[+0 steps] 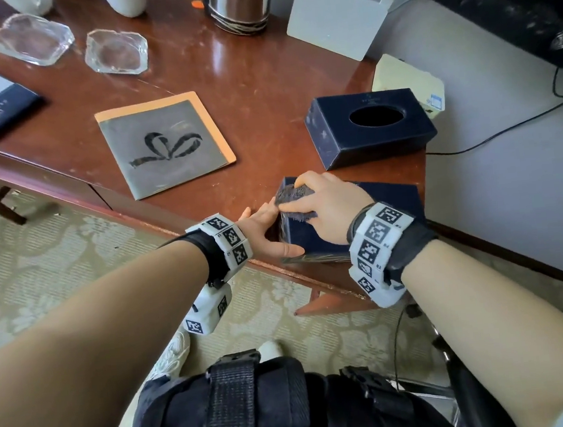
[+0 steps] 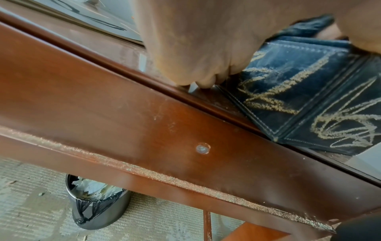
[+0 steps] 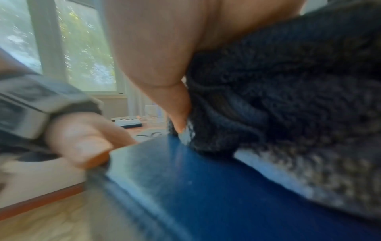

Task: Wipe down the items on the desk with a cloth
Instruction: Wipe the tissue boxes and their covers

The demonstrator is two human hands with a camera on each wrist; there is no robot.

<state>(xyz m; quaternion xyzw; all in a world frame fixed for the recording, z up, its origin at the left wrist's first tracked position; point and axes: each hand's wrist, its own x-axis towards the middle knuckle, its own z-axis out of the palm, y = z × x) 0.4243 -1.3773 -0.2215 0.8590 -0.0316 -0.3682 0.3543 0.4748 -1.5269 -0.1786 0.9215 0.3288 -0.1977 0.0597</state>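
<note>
Forearms: both bare and reaching forward from the near edge, each with a white band of black-and-white marker squares at the wrist.
Left hand (image 1: 264, 230): fingers straight and together, laid against the left side of the dark blue box (image 1: 399, 198) at the near right corner of the worktop (image 1: 254, 88); thumb stretched along the box's near edge. It steadies, it does not grasp.
Right hand (image 1: 324, 205): curled round a bunched dark grey cloth (image 1: 294, 196), thumb on one side, fingers over the top, pressing it onto the box's top near its left edge.
Cloth: knobbly, dark grey, touching the blue top under the right hand; the right wrist view is blurred.
Dark blue box: flat, stitched along its edges, its side marked with scribbled pale lines in the left wrist view.
Tissue box cover (image 1: 370, 127): dark blue with an oval hole on top, just beyond the box, at the right edge.
Booklet (image 1: 165, 143): grey cover with a black ribbon-like drawing and an orange border, lying flat left of the tissue box cover.
Glass dishes (image 1: 116, 52): two, clear, far left.
Metal jug (image 1: 239, 4): shiny, at the far side.
Waste bin (image 2: 97, 202): on the carpet under the worktop, lined with a black bag, holding white paper.
</note>
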